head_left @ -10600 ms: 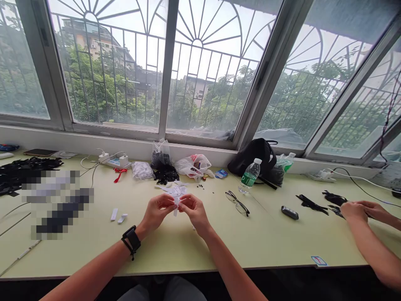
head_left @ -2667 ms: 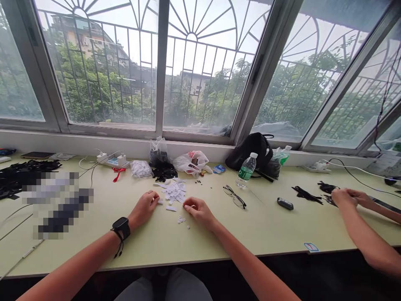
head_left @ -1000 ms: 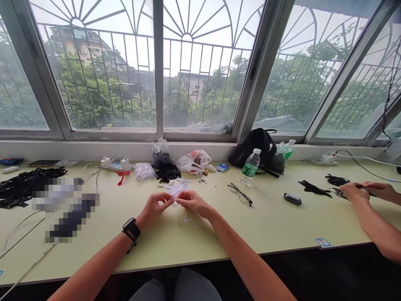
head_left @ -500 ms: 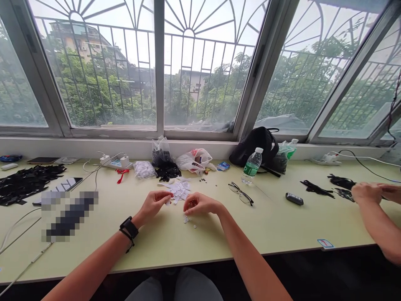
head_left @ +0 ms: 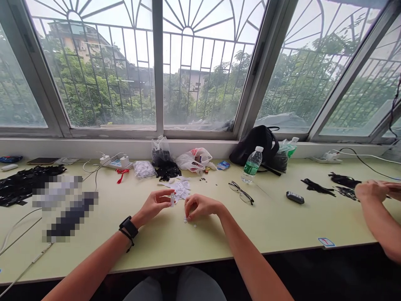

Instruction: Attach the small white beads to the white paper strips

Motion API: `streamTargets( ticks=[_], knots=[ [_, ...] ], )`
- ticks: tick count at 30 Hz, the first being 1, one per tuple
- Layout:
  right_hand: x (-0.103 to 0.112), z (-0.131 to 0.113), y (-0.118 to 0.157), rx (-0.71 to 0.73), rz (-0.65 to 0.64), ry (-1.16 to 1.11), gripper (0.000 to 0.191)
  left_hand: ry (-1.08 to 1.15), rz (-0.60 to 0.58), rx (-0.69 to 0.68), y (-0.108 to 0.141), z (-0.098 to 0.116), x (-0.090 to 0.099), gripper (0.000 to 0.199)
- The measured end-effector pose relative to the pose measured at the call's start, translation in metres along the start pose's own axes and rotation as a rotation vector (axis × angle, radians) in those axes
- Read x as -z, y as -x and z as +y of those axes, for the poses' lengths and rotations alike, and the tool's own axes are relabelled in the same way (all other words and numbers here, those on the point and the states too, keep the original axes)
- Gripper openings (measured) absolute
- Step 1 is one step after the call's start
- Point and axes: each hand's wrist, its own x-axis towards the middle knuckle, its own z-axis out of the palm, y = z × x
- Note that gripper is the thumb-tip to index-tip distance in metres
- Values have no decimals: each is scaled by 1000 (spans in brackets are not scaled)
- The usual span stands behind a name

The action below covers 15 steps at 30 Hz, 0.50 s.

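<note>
My left hand (head_left: 153, 205) pinches a narrow white strip (head_left: 172, 199) upright between thumb and fingers, just beside a loose heap of white paper-like pieces (head_left: 179, 189). My right hand (head_left: 200, 207) is curled, with its fingertips down at a small scatter of white buttons (head_left: 189, 222) on the pale green table (head_left: 163, 246). Whether those fingers hold a button is hidden. Both hands are close together, a few centimetres apart.
A co-worker's hands (head_left: 372, 190) work by black pieces (head_left: 317, 187) at the right. Glasses (head_left: 241, 193), a water bottle (head_left: 252, 165), a black bag (head_left: 255, 150), plastic bags (head_left: 194, 159) and a power strip (head_left: 112, 164) line the window side. Blurred objects (head_left: 67, 207) lie left.
My left hand now shows the white strip raised upright by the heap. My right hand has moved slightly down and left, onto the white buttons.
</note>
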Motion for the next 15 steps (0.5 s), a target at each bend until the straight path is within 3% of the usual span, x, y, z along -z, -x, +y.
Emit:
streamTargets(
  ticks=[5, 9, 15],
  knots=[
    [1, 1, 0, -55, 61, -94, 30, -62, 55, -31, -1, -2, -1, 44],
    [-4, -2, -3, -57, 240, -303, 35, -74, 54, -24, -2, -7, -3, 41],
    [-24, -7, -24, 105, 522, -443, 41, -60, 34, 7, -4, -11, -7, 39]
  ],
)
